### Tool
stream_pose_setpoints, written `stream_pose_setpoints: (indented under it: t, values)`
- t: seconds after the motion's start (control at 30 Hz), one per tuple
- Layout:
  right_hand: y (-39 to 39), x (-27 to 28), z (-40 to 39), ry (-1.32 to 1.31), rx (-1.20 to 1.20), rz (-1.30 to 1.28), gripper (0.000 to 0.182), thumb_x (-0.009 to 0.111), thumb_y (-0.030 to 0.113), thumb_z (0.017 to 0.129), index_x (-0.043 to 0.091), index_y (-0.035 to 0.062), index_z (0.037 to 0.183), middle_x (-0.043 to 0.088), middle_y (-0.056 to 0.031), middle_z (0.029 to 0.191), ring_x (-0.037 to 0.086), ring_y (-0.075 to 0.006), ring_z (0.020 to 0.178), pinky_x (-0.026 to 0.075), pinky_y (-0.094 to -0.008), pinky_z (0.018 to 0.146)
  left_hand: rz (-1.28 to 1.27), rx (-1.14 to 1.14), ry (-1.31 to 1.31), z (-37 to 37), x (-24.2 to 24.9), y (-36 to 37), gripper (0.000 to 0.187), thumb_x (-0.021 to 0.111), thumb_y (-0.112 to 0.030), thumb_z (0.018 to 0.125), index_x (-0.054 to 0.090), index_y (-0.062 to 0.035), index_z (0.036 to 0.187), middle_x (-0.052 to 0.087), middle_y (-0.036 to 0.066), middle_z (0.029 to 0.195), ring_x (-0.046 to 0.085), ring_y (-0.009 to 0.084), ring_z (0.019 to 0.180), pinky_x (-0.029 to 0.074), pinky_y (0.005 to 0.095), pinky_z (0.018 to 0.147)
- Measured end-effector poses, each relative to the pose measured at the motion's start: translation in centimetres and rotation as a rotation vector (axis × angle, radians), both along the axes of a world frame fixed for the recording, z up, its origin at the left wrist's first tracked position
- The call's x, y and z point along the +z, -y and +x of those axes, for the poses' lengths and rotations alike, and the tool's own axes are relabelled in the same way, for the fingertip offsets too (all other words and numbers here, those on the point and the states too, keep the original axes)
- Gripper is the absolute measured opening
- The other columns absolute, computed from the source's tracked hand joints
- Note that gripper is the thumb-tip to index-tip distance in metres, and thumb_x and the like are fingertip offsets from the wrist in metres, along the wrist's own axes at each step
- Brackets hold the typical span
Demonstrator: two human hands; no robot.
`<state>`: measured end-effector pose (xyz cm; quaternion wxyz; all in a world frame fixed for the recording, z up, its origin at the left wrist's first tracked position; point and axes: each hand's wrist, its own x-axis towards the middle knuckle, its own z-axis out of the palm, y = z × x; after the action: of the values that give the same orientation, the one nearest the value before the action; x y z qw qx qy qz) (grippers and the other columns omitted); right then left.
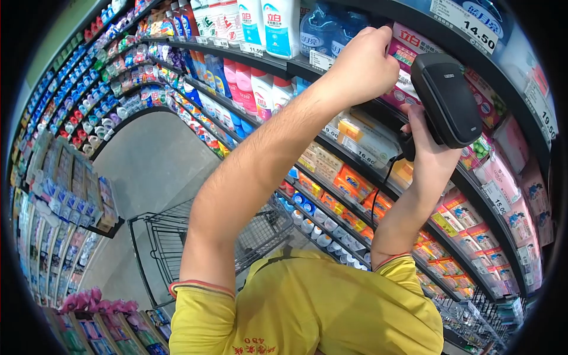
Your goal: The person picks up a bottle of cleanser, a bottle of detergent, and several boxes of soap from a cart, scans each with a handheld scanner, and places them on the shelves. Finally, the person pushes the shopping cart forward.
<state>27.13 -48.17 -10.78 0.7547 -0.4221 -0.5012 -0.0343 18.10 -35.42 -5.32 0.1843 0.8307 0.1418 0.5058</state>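
My left hand (362,59) is raised to an upper shelf, its fingers closed on the edge of a pink packet (409,48) standing there. Just right of it and lower, my right hand (427,145) grips a black handheld barcode scanner (447,97), whose head is tilted up toward the pink packets. A black cable (381,195) hangs from the scanner's handle down along my right forearm. Both arms come out of yellow short sleeves.
Curved store shelves (378,168) carry detergent bottles (260,89), soap boxes and price tags (472,26). A black wire shopping cart (171,242) stands in the aisle behind my left arm. Another stocked shelf unit (65,195) lines the left side, across the grey floor (148,165).
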Motion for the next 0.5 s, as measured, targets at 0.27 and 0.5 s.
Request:
stream_pose_setpoints:
  t: [0.27, 0.5]
  values:
    - [0.6, 0.1, 0.3, -0.147, 0.132, -0.067, 0.030, 0.067, -0.001, 0.082, 0.060, -0.0054, 0.111, 0.068, -0.0155, 0.090, 0.060, -0.0129, 0.068, 0.049, -0.0252, 0.064, 0.086, 0.053, 0.081, -0.3, -0.8, 0.0, 0.031, 0.051, -0.004, 0.079, 0.054, 0.0083, 0.107, 0.059, 0.026, 0.101, 0.057, 0.0400, 0.099, 0.045, 0.0438, 0.089]
    - [0.2, -0.2, 0.4, -0.051, 0.110, -0.078, 0.030, 0.066, -0.001, 0.082, 0.060, -0.0046, 0.112, 0.068, -0.0154, 0.090, 0.061, -0.0134, 0.069, 0.050, -0.0251, 0.062, 0.084, -0.013, 0.125, 0.1, -2.5, -0.8, 0.041, 0.051, -0.003, 0.079, 0.051, 0.0082, 0.118, 0.059, 0.026, 0.107, 0.056, 0.0394, 0.104, 0.045, 0.0426, 0.091]
